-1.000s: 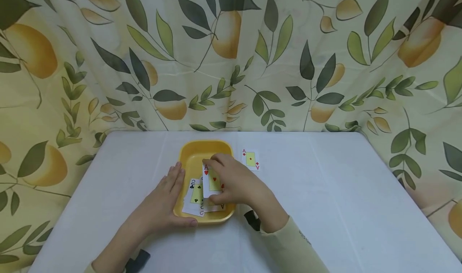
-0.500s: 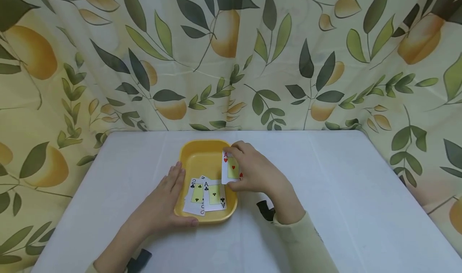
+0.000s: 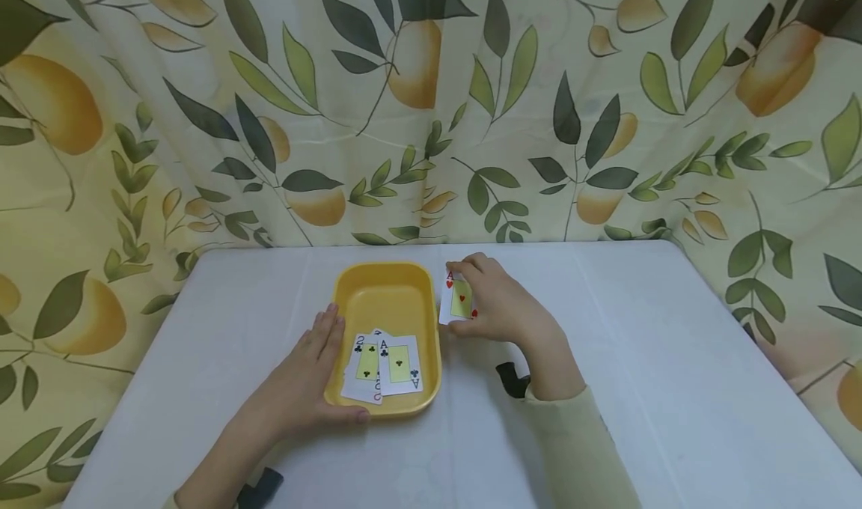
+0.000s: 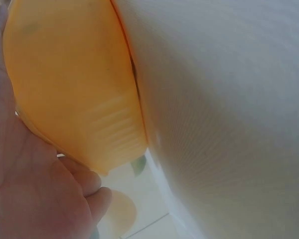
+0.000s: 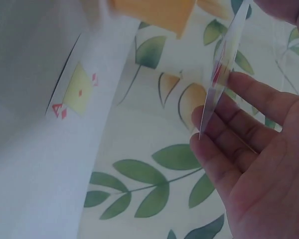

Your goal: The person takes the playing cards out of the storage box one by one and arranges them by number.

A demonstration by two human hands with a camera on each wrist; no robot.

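Observation:
My right hand holds an ace of hearts by its edges, just to the right of the yellow tray. In the right wrist view the card is seen nearly edge-on, between the thumb and the fingers. Beneath it on the table lies an ace of diamonds, hidden in the head view. My left hand rests along the tray's left rim with long, extended fingers, the thumb at the near edge. Inside the tray are a two of clubs and an overlapping ace of clubs.
The tray stands on a white-covered table. A curtain printed with fruit and leaves hangs behind it. Part of another card shows behind the two cards in the tray.
My right hand has lifted the ace of hearts from above the clubs and carried it right, past the tray's right rim. My left hand has stayed at the tray.

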